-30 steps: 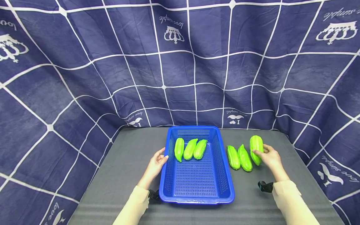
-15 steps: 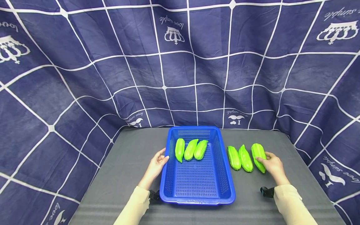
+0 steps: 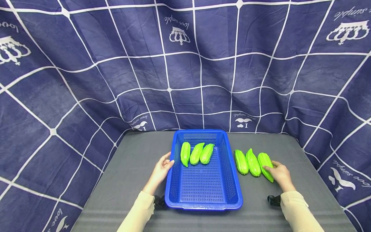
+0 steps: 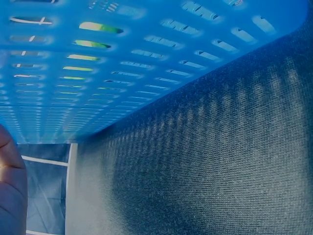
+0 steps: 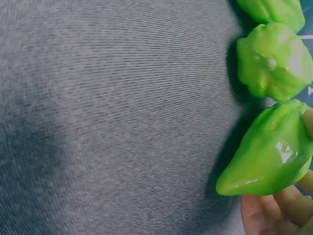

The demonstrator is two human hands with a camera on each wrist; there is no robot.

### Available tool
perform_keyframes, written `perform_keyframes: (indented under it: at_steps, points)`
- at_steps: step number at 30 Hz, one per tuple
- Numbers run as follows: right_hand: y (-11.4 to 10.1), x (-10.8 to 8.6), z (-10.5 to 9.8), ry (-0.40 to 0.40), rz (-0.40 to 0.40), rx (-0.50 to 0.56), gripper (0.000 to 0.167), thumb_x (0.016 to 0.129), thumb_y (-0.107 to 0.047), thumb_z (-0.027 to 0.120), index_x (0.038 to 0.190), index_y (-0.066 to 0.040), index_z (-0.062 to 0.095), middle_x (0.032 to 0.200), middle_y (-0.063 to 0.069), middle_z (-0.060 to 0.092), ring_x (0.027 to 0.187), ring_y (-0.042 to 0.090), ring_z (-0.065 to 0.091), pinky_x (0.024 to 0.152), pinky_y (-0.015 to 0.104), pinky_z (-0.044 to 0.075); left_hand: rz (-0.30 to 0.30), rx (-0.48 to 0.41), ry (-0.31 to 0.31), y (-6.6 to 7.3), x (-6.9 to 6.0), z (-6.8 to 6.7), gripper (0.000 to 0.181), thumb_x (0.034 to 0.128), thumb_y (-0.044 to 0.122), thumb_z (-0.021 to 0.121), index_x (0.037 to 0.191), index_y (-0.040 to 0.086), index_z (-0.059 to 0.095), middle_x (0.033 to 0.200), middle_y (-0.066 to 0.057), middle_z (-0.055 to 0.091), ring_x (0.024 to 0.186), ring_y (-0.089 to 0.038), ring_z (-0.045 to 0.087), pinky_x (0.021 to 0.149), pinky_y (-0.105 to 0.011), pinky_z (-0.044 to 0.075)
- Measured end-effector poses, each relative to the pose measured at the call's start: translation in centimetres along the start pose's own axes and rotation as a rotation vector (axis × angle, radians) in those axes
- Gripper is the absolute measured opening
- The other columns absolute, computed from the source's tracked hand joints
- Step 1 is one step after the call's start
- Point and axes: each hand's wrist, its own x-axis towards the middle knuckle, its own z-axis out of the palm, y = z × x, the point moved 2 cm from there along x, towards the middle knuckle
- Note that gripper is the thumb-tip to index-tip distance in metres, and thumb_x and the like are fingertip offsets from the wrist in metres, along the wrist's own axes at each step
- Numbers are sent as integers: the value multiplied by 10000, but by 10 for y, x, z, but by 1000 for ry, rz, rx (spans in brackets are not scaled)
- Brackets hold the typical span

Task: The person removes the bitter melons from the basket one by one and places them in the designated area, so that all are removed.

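Note:
In the head view my right hand (image 3: 280, 175) holds a bright green, ribbed bitter melon (image 3: 263, 159), low at the table, pointed end toward me. The right wrist view shows fingers (image 5: 254, 213) around this bitter melon (image 5: 274, 154). Just left of it, two more lie side by side, a middle bitter melon (image 3: 253, 164) and a left bitter melon (image 3: 241, 162). My left hand (image 3: 160, 167) grips the left rim of a blue plastic basket (image 3: 203, 206), thumb at the rim. Three bitter melons (image 3: 197, 154) lie in a row in the basket's far half.
A grey cloth covers the table (image 3: 130, 154). Behind and at both sides hangs a dark blue curtain (image 3: 214, 74) with white lines. Slotted basket wall (image 4: 122, 54) fills the top of the left wrist view.
My right hand has lowered its bitter melon toward the table beside the other two, shifting slightly toward me. The left hand and basket stay nearly in place.

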Motion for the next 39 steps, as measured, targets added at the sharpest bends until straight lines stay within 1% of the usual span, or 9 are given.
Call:
perform_keyframes:
  at_steps: [6, 10, 15, 16, 22, 23, 30, 35, 39]
  points:
    - [1, 0, 3, -10, 3, -7, 702, 963, -335, 553, 1427, 139, 322, 1431, 415, 321, 1306, 578, 327, 1062, 620, 322, -9, -2, 5, 1, 0, 0, 559, 971, 103, 609, 1460, -55, 390, 954, -234, 661, 749, -95, 610, 704, -198, 488]
    - [2, 0, 4, -4, -12, -9, 713, 965, -351, 551, 1431, 136, 321, 1433, 410, 329, 1313, 570, 327, 1073, 614, 311, -7, -1, 6, 1, 1, -1, 540, 976, 101, 601, 1455, -49, 402, 951, -238, 660, 745, -87, 605, 710, -200, 486]
    - [2, -1, 4, -24, -37, -4, 736, 969, -352, 542, 1443, 146, 281, 1424, 415, 338, 1308, 563, 344, 1066, 616, 317, -1, -18, 3, 0, 1, 0, 541, 967, 93, 611, 1450, -48, 411, 947, -239, 657, 738, -68, 600, 715, -193, 484]
    - [2, -1, 4, -26, -38, -3, 740, 969, -350, 541, 1443, 151, 274, 1421, 419, 337, 1306, 564, 345, 1065, 617, 318, -3, -22, -2, 4, 0, -1, 541, 967, 85, 609, 1448, -58, 407, 947, -249, 654, 743, -80, 604, 714, -194, 486]
    - [2, -1, 5, -28, -24, 3, 767, 968, -362, 541, 1443, 166, 249, 1415, 430, 330, 1299, 564, 355, 1060, 615, 332, -9, -13, 5, 3, 0, 0, 542, 964, 87, 616, 1445, -57, 412, 948, -244, 655, 757, -99, 612, 719, -199, 488]
    - [3, 0, 5, -25, -24, 8, 770, 969, -364, 542, 1443, 167, 248, 1413, 431, 335, 1294, 564, 362, 1056, 613, 339, -6, -9, 10, -1, 1, 0, 541, 964, 97, 618, 1445, -47, 418, 945, -233, 658, 753, -87, 608, 720, -196, 487]
    - [-1, -2, -1, 32, -18, 47, 742, 974, -337, 538, 1445, 161, 254, 1414, 414, 358, 1294, 549, 378, 1059, 595, 344, 8, -8, 2, -1, 0, -1, 548, 967, 99, 613, 1443, -73, 402, 943, -241, 657, 745, -65, 603, 717, -191, 488]
    - [-12, -4, -8, 96, 8, 89, 713, 965, -307, 545, 1462, 127, 276, 1446, 395, 330, 1322, 535, 348, 1085, 597, 315, 6, -3, 5, -2, 0, -1, 543, 968, 98, 611, 1443, -67, 407, 934, -219, 654, 739, -54, 598, 713, -189, 487]
    - [-20, -5, -13, 135, 8, 124, 675, 965, -288, 542, 1463, 104, 310, 1457, 377, 344, 1337, 522, 344, 1093, 591, 306, 7, -3, 6, -2, 1, -1, 539, 972, 104, 607, 1445, -60, 408, 929, -218, 648, 739, -59, 595, 714, -193, 485]
